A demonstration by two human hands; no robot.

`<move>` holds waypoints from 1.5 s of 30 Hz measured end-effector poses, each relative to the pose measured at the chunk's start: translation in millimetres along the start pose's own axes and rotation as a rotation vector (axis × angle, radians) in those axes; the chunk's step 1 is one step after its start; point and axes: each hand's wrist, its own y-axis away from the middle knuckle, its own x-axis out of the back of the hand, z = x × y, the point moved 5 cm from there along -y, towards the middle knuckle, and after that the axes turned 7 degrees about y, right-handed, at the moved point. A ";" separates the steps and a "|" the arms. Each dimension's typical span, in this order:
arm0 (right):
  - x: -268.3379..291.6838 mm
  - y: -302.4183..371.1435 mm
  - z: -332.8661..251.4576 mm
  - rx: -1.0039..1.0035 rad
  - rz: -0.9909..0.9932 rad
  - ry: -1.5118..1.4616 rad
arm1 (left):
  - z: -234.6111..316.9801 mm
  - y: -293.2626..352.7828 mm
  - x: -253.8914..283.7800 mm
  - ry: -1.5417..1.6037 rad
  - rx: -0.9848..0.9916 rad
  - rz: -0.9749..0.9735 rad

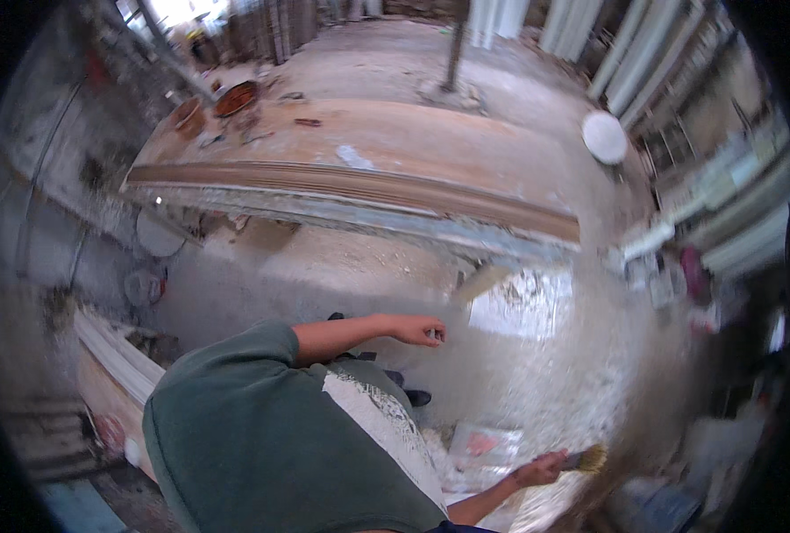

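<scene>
My right hand (542,467) is closed round the handle of a brush (591,458) with pale yellow bristles, low on the right. The bristles point away to the right, over the cluttered side of the room. In front of my body, my left hand (422,331) hangs above the floor with its fingers curled in. Whatever those fingers hold, if anything, is too small to make out. Beyond my left hand stands a long workbench (466,142), with a ribbed brown moulding strip (342,188) along its near edge.
Two orange-brown bowls (237,99) sit at the bench's far left end. A white round lid or bucket (605,138) is at the right, near long pale strips (648,58) leaning on the wall. A clear plastic sheet (521,304) lies on the floor. Behind me on the left is another moulding (115,355).
</scene>
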 end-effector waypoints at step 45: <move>-1087.2 931.4 -572.1 1.669 -1.544 0.602 | -393.5 685.9 802.5 -0.516 0.759 1.456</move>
